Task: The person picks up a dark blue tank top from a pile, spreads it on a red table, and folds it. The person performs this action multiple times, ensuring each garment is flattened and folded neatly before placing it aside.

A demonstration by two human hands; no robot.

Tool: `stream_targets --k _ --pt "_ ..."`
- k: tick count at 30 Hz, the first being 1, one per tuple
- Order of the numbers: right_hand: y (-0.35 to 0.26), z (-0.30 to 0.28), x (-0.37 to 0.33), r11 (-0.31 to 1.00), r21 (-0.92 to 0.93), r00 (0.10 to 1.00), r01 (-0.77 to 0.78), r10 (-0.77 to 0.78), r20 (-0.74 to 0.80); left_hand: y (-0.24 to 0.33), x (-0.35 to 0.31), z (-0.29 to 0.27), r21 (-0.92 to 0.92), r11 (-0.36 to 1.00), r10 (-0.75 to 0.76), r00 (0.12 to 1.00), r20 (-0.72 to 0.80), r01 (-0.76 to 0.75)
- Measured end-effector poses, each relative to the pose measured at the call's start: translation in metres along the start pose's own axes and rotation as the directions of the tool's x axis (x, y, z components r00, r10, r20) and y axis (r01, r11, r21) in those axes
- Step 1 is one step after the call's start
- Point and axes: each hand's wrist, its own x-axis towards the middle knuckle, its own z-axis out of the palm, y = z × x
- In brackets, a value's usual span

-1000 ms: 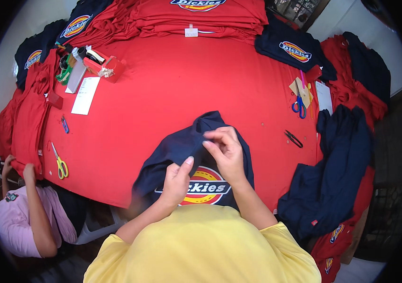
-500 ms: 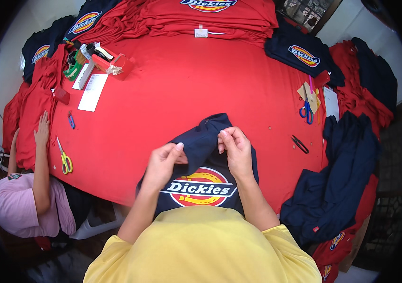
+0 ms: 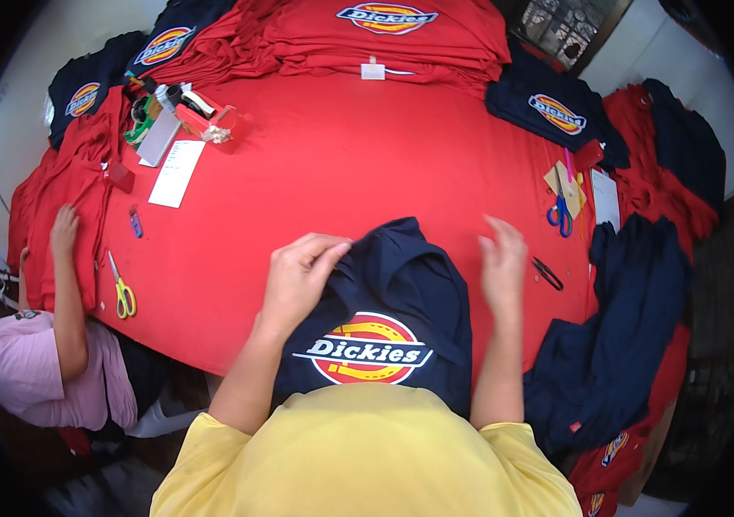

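Note:
A navy T-shirt (image 3: pixel 414 293) with a round red and yellow print on its front lies before me on the red-covered table. My left hand (image 3: pixel 296 280) pinches the shirt's fabric at its upper left edge, thumb against fingers. My right hand (image 3: pixel 503 263) is off the shirt, raised to its right with thumb and fingers apart, slightly blurred, and nothing shows in it. Nearest to it on the table is a pair of black thread snips (image 3: pixel 547 274).
Blue scissors (image 3: pixel 560 215) lie at the right, near a heaped navy garment (image 3: pixel 612 336). Yellow scissors (image 3: pixel 124 297) and a white paper (image 3: pixel 177 174) are at the left. A red tape dispenser (image 3: pixel 216 127) stands beyond. A co-worker's hand (image 3: pixel 64 231) rests on red shirts at far left.
My right hand has let go of the shirt and moved right. My left hand still pinches fabric, and the raised part has dropped flatter. The co-worker's hand has shifted on the red cloth.

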Motion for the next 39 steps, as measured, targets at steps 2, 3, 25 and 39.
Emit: stream_targets --k 2,3,25,39 --pt "0.078 -0.023 -0.011 0.821 -0.532 0.97 -0.208 0.242 -0.006 -0.003 0.008 -0.017 0.093 0.993 0.085 0.993 -0.079 -0.078" --pt "0.101 -0.032 -0.018 0.707 -0.642 0.934 -0.297 0.355 -0.04 -0.003 0.011 -0.026 0.154 0.977 0.167 0.978 -0.124 -0.147" --pt "-0.14 0.0 0.003 0.868 0.495 0.734 0.049 -0.368 0.571 0.024 0.006 -0.038 0.054 0.991 0.118 0.992 0.041 -0.121" --pt "-0.146 0.005 0.005 0.861 0.508 0.656 0.007 -0.387 0.648 0.023 -0.003 -0.034 0.095 0.982 0.154 0.985 0.078 -0.161"
